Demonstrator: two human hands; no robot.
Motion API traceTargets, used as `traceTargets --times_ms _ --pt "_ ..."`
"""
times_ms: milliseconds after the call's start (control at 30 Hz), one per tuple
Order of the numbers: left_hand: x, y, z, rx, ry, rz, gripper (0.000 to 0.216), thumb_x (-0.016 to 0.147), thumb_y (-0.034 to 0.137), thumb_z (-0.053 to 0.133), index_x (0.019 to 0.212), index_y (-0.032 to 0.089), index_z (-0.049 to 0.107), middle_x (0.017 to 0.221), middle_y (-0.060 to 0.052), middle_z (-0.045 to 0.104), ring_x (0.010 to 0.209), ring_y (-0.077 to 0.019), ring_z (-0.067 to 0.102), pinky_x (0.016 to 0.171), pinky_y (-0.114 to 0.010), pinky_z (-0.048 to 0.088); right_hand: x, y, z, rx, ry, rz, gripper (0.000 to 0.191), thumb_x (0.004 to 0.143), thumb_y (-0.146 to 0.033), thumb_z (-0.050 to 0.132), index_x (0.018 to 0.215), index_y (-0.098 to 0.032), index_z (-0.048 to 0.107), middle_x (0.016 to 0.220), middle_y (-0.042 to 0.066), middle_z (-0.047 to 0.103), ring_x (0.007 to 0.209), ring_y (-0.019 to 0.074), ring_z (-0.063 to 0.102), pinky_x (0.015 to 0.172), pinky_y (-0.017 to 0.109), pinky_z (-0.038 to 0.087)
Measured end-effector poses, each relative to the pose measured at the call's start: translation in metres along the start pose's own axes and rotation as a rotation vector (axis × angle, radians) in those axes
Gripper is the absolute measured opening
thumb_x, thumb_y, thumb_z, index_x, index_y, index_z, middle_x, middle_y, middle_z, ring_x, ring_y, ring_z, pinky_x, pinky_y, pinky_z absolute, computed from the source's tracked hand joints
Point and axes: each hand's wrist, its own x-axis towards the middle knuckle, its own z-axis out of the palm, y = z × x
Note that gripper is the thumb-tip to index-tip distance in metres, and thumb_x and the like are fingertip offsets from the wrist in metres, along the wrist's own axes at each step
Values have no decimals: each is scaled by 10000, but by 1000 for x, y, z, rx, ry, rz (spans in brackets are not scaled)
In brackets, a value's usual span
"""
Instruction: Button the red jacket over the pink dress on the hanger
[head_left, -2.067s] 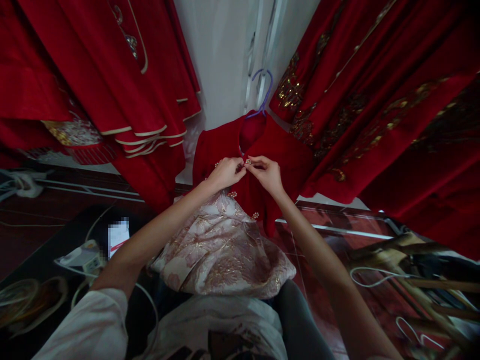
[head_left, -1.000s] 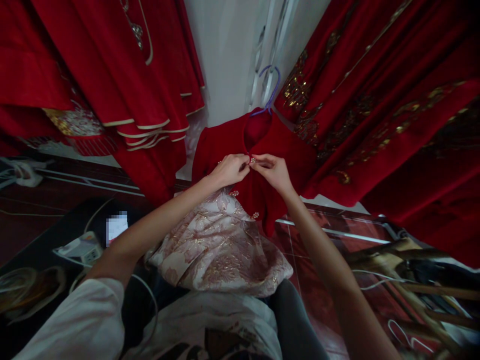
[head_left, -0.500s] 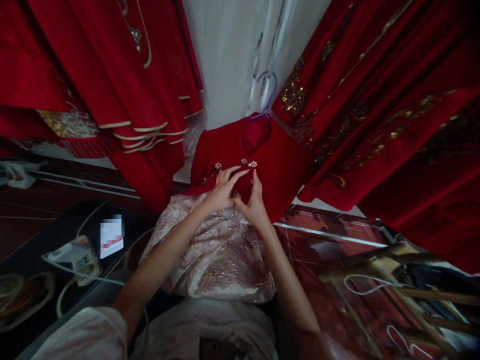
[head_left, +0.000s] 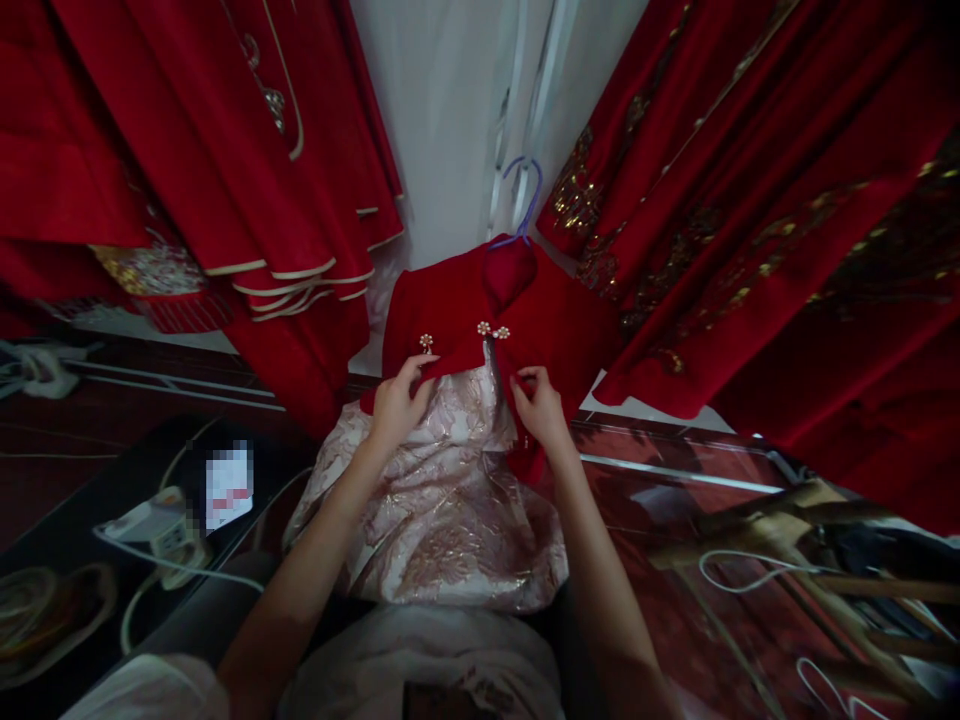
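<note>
A red jacket on a purple hanger lies with its lower part over a pale pink-and-gold brocade cloth in front of me. Beaded flower clasps join its front just below the neckline, and the front panels part beneath them. My left hand pinches the lower edge of the left panel, close to another beaded flower. On the other side of the gap, my right hand has its fingers closed on the right panel's edge; part of that grip is hidden by the hand.
Red garments with pale trim hang at the left, and gold-embroidered red garments at the right. A dark bench holds a power strip and a blurred white card. A wooden stool with a white cable stands at right.
My hands have moved apart from the middle of the jacket, the left one leftward and the right one rightward. The front panels are now spread, showing the brocade between them.
</note>
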Motion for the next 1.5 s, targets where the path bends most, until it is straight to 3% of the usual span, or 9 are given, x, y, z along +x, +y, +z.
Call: traceTargets --times_ms 167,333,467,667,733,900,967,1133,1500 --pt "-7 23 31 -69 -243 59 406 873 256 493 1275 271 440 751 14 616 657 -155 629 645 -227 443 9 -9 -55 187 67 110 391 772 -569 615 834 -183 606 747 41 660 687 183 598 649 293 488" --pt "-12 20 63 -32 -358 61 623 801 203 525 1383 261 310 711 44 553 611 -148 592 596 -224 425 -11 -67 -76 509 -124 125 316 772 -493 657 894 -228 537 776 12 656 626 145 598 564 251 491" --pt "-12 9 76 -51 -406 72 618 779 268 571 1367 230 381 747 1 627 674 -194 629 627 -279 480 -11 -94 -30 471 -215 -34 265 807 -450 609 867 -241 459 784 4 628 632 129 599 545 233 483" --pt "-19 0 77 -186 -392 110 210 695 122 553 870 192 645 843 -61 674 834 -223 625 802 -360 517 23 -69 56 -2 -211 -221 189 783 -204 533 943 -206 433 829 34 603 718 172 604 691 294 491" --pt "-22 1 70 -201 -343 112 181 655 95 566 800 176 639 847 -63 649 815 -207 605 786 -348 520 30 -60 64 -165 -235 -224 201 767 -131 490 956 -186 450 884 72 611 790 199 609 741 315 482" --pt "-14 -4 61 -438 204 -35 201 722 91 525 888 186 588 939 -34 530 774 -119 556 647 -232 511 28 -54 58 -348 -269 -272 272 776 -57 419 1023 -164 459 996 120 624 835 214 623 723 305 477" --pt "-5 -9 63 -592 311 -113 277 738 104 531 996 205 528 1014 -39 516 823 -117 573 584 -193 504 24 -53 58 -331 -247 -289 288 795 -73 428 1068 -165 439 1016 114 633 822 213 633 686 294 480" --pt "17 -15 70 -591 293 -145 356 754 120 582 1082 214 482 1137 -70 524 913 -126 597 583 -161 514 18 -41 65 -202 -145 -330 271 861 -180 482 1122 -192 412 1014 71 642 844 203 647 655 273 488" --pt "42 -22 75 -774 316 -390 249 805 253 586 1012 187 464 933 -36 535 697 -115 596 423 -187 513 26 -47 69 -219 -100 -326 160 855 -137 499 984 -216 551 958 44 591 724 144 570 626 242 449"
